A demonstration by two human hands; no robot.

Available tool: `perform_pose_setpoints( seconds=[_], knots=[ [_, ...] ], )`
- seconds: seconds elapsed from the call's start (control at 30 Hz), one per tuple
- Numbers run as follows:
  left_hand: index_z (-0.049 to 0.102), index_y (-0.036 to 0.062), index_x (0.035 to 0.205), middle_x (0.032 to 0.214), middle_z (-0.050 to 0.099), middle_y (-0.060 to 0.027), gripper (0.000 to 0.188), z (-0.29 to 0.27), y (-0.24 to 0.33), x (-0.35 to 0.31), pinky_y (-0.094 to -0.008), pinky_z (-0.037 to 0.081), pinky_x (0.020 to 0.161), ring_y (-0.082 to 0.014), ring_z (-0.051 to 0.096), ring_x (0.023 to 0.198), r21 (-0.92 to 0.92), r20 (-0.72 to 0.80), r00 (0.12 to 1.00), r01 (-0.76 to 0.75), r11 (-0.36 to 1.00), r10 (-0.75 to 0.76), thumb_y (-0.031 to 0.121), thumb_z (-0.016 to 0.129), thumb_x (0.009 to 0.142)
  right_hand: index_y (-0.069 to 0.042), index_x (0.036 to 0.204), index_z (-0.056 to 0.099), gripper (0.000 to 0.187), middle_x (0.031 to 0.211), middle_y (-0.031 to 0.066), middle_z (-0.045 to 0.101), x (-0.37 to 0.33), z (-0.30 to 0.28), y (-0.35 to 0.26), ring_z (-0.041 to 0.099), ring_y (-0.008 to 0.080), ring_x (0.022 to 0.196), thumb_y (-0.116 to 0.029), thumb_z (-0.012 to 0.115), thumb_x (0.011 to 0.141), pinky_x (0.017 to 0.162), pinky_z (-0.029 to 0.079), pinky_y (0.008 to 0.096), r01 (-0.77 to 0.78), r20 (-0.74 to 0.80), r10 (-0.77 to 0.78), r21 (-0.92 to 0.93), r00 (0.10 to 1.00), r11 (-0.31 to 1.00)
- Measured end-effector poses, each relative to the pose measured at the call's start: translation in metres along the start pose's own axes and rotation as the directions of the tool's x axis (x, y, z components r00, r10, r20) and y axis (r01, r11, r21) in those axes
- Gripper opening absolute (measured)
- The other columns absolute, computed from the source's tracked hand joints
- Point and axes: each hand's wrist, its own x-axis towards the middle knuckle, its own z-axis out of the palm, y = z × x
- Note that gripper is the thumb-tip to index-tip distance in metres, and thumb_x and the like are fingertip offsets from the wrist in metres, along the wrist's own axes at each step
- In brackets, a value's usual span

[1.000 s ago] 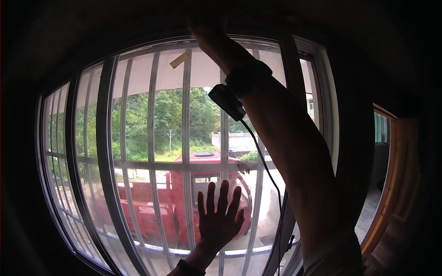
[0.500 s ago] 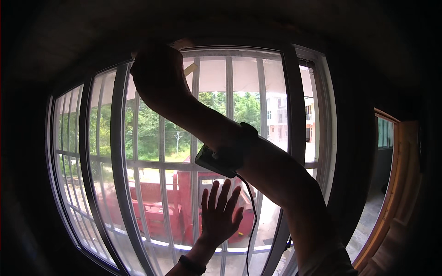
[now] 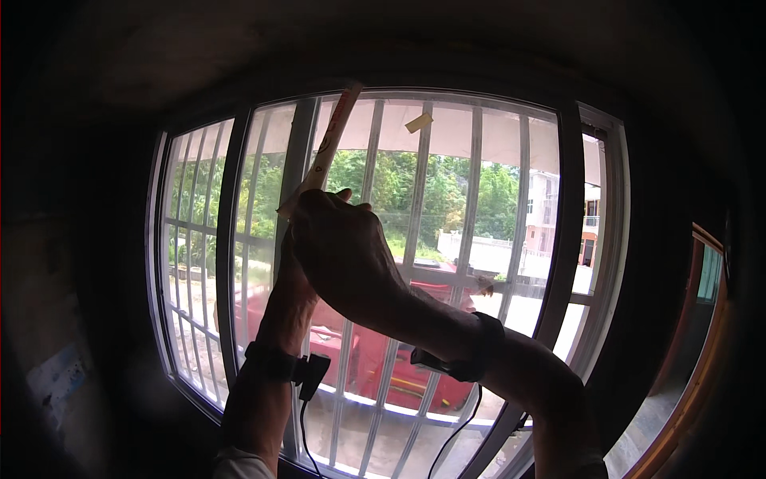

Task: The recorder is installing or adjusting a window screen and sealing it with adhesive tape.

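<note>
A long, thin whitish strip (image 3: pixel 335 132) with red and dark print, which looks like protective film or tape, slants down from the window's top frame. Its lower end is at my right hand (image 3: pixel 339 239), whose fingers are closed round it. My left hand (image 3: pixel 292 259) is raised against the right one, mostly hidden behind it, so its fingers cannot be made out. Both hands are in front of the barred window (image 3: pixel 566 215), near an upright of its frame. Dark straps with small devices and cables are on both wrists.
A small yellowish piece of tape (image 3: pixel 419 122) sticks to the upper glass. Metal bars (image 3: pixel 476 160) stand behind the panes, with a red vehicle (image 3: pixel 371 359) and trees outside. On the right is a doorway with an orange-brown wooden frame (image 3: pixel 678 415). The surrounding wall is dark.
My right hand has come down from the top frame, and the whitish strip now shows stretched below it. My left hand, spread before, has risen to the right one. The view has shifted left.
</note>
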Motion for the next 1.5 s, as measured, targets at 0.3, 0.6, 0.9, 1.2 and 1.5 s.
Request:
perform_pose_setpoints(
  seconds=[0.3, 0.6, 0.9, 1.2, 1.5],
  knots=[
    [0.057, -0.0055, 0.125, 0.064, 0.053, 0.0014, 0.036, 0.044, 0.144, 0.003, -0.0206, 0.033, 0.043, -0.0040, 0.040, 0.043, 0.537, -0.229, 0.972, 0.167, 0.827, -0.048, 0.020, 0.061, 0.100, 0.001, 0.110, 0.056, 0.021, 0.089, 0.0156, 0.052, -0.050, 0.001, -0.025, 0.058, 0.0318, 0.066, 0.006, 0.059, 0.090, 0.057, 0.050, 0.0425, 0.120, 0.191, -0.123, 0.029, 0.974, 0.992],
    [0.064, 0.0020, 0.123, 0.067, 0.056, 0.0015, 0.037, -0.016, 0.246, -0.128, -0.0167, 0.028, 0.039, 0.0000, 0.038, 0.045, 0.801, -0.443, 0.882, 0.310, 0.512, 0.159, 0.032, 0.063, 0.101, -0.003, 0.116, 0.065, 0.030, 0.098, 0.0150, 0.060, -0.157, -0.088, 0.021, 0.066, 0.0331, 0.086, -0.005, 0.071, 0.086, 0.070, 0.054, 0.0430, -0.052, 0.081, 0.104, -0.488, 0.991, 0.871],
    [0.061, 0.0075, 0.125, 0.071, 0.057, 0.0005, 0.028, -0.009, 0.220, -0.231, -0.0166, 0.030, 0.047, -0.0013, 0.040, 0.051, 0.728, -0.628, 0.743, 0.458, 0.510, 0.230, 0.025, 0.056, 0.103, -0.003, 0.110, 0.065, 0.024, 0.097, 0.0160, 0.061, -0.305, -0.136, 0.030, 0.066, 0.0312, 0.087, -0.003, 0.067, 0.086, 0.070, 0.053, 0.0409, -0.453, 0.004, 0.518, -0.479, 0.855, 0.752],
    [0.066, 0.0060, 0.129, 0.078, 0.068, -0.0077, 0.029, 0.050, 0.037, -0.333, -0.0314, 0.056, 0.068, -0.0160, 0.069, 0.071, 0.819, -0.524, 0.844, 0.536, 0.206, -0.116, 0.014, 0.057, 0.102, -0.007, 0.126, 0.065, 0.027, 0.113, 0.0145, 0.069, -0.360, -0.103, 0.007, 0.072, 0.0270, 0.089, -0.011, 0.060, 0.099, 0.073, 0.060, 0.0388, -0.577, 0.191, 0.717, -0.473, 0.671, 0.666],
    [0.073, 0.0025, 0.100, 0.079, 0.071, -0.0141, 0.019, 0.088, 0.015, -0.433, -0.0354, 0.055, 0.069, -0.0206, 0.071, 0.074, 0.681, -0.506, 0.679, 0.693, 0.237, -0.531, 0.007, 0.058, 0.089, -0.006, 0.130, 0.064, 0.035, 0.101, 0.0153, 0.067, -0.361, -0.027, -0.073, 0.070, 0.0234, 0.079, -0.014, 0.069, 0.096, 0.068, 0.056, 0.0359, -0.779, 0.593, 0.593, 0.097, 0.545, 0.619]
  ],
)
